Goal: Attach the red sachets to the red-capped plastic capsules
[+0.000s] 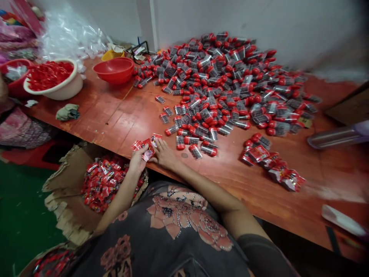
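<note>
1. Red table (86,111), and all the action's right at its edge.
2. Left hand (138,159) is pinching some red packets (145,147); right hand (164,154) is open, fingertips at their edge.
3. Packet-filled box (69,173) sits just below, probably for easy reach.
4. Red-capped bottles (213,88) are heaped farther back.

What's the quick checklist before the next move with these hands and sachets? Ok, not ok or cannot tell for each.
1. Left hand pinching red sachets: ok.
2. Right hand holding the sachets: cannot tell, its fingers reach toward them but contact is unclear.
3. Open cardboard box of sachets beside the left hand: ok.
4. Red-capped clear tubes off the hands: ok, nearest lie just beyond them.
5. Second sachet heap close to the hands: not ok, it lies well right.
</note>
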A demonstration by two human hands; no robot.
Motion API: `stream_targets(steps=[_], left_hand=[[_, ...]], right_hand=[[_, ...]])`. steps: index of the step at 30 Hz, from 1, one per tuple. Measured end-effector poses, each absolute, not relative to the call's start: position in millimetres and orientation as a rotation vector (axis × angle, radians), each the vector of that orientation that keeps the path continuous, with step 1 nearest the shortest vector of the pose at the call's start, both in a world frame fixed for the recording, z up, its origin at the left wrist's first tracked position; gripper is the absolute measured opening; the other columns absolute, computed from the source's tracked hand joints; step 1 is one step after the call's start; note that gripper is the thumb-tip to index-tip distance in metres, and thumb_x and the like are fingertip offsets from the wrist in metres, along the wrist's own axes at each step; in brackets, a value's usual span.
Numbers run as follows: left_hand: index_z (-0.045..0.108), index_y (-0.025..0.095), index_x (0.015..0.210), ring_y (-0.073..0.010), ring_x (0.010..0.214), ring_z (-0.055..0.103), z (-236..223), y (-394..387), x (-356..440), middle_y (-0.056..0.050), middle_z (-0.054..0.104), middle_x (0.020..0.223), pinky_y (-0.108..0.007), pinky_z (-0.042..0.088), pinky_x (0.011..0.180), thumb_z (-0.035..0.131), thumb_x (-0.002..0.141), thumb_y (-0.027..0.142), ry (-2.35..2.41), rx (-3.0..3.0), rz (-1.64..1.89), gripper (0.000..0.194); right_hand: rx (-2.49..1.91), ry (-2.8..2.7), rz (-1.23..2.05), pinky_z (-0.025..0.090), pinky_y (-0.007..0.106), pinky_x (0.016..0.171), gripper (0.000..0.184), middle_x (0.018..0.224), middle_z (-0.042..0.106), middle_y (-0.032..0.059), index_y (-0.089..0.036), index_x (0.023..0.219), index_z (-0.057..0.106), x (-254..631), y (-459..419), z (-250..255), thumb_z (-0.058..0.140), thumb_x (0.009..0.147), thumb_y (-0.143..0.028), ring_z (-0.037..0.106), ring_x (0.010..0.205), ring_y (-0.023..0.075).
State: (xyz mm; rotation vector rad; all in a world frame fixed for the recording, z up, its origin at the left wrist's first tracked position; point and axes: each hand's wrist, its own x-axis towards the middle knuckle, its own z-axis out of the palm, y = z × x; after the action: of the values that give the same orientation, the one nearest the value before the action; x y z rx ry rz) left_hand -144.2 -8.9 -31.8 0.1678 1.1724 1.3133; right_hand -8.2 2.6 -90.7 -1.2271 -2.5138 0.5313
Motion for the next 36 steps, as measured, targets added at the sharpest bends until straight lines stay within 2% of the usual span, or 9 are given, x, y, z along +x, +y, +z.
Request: stream_targets(steps=[4,6,8,11,14,21,25,28,36], left_hand=[[0.07,0.013,0.075,-0.0156,0.065,0.07,-26,-11,-136,-0.004,0.075,0.073,-0.027,0.059,0.069,0.078,0.06,0.004,1.134,0.214,1.356,0.019],[0.071,0.014,0.075,-0.0157,0.065,0.07,-24,-12,-122,-0.003,0.075,0.076,-0.028,0.058,0.069,0.083,0.056,0.007,1.12,0.284,1.365,0.024],[0.071,0.014,0.075,-0.0149,0.064,0.069,-23,-13,-104,-0.002,0.075,0.075,-0.027,0.057,0.067,0.087,0.053,0.012,1.099,0.344,1.347,0.028],[0.071,0.015,0.073,-0.0145,0.063,0.069,-26,-16,-74,-0.002,0.074,0.073,-0.027,0.056,0.067,0.089,0.05,0.016,1.064,0.374,1.297,0.03],[0.073,0.014,0.074,-0.0142,0.066,0.069,-30,-26,-53,-0.003,0.075,0.076,-0.027,0.056,0.07,0.089,0.05,0.016,1.03,0.417,1.198,0.029],[0.072,0.013,0.074,-0.014,0.064,0.067,-39,-51,-47,-0.004,0.073,0.074,-0.027,0.056,0.067,0.09,0.053,0.018,1.052,0.432,0.964,0.028],[0.07,0.013,0.075,-0.015,0.059,0.067,-42,-44,-49,-0.002,0.072,0.071,-0.028,0.056,0.06,0.09,0.051,0.019,1.167,0.317,1.044,0.032],[0.069,0.013,0.074,-0.0135,0.059,0.067,-42,-35,-51,-0.001,0.072,0.069,-0.025,0.056,0.06,0.089,0.051,0.013,1.17,0.248,1.115,0.031],[0.067,0.012,0.072,-0.011,0.058,0.067,-35,-15,-48,-0.002,0.071,0.066,-0.022,0.055,0.061,0.074,0.069,0.001,1.158,0.011,1.156,0.014]], right_hand=[[-1.171,-2.148,0.791,0.029,0.05,0.118,0.047,0.152,0.045,0.0164,-0.015,0.142,0.049,11,-6,-82,0.043,0.098,-0.031,0.034,0.145,0.0299],[-1.213,-1.775,0.933,0.043,0.045,0.107,0.038,0.133,0.062,0.0123,-0.021,0.131,0.059,26,-13,-72,0.041,0.099,-0.03,0.056,0.126,0.0252],[-1.239,-1.472,1.062,0.053,0.039,0.089,0.03,0.11,0.07,0.0072,-0.023,0.119,0.062,40,-21,-63,0.053,0.093,-0.037,0.066,0.1,0.0217],[-1.243,-1.248,1.091,0.054,0.032,0.077,0.032,0.093,0.066,0.0007,-0.025,0.111,0.06,57,-31,-54,0.067,0.082,-0.037,0.064,0.084,0.0178],[-1.281,-1.261,1.012,0.053,0.031,0.076,0.03,0.088,0.065,-0.0001,-0.026,0.115,0.058,75,-46,-52,0.063,0.085,-0.03,0.063,0.083,0.0174],[-1.439,-1.702,0.891,0.053,0.037,0.084,0.029,0.101,0.073,0.0045,-0.028,0.123,0.06,126,-79,-52,0.049,0.096,-0.028,0.069,0.09,0.0211],[-1.731,-1.77,0.503,0.052,0.041,0.082,0.03,0.1,0.07,0.0125,-0.02,0.109,0.068,149,-64,-52,0.044,0.098,-0.034,0.066,0.092,0.0268],[-1.912,-1.887,0.361,0.052,0.045,0.081,0.031,0.106,0.067,0.0182,-0.014,0.113,0.066,149,-52,-51,0.052,0.094,-0.035,0.063,0.095,0.0318],[-1.721,-1.601,0.827,0.053,0.044,0.082,0.036,0.106,0.07,0.01,-0.021,0.12,0.06,136,-65,-57,0.062,0.086,-0.033,0.066,0.092,0.0269]])
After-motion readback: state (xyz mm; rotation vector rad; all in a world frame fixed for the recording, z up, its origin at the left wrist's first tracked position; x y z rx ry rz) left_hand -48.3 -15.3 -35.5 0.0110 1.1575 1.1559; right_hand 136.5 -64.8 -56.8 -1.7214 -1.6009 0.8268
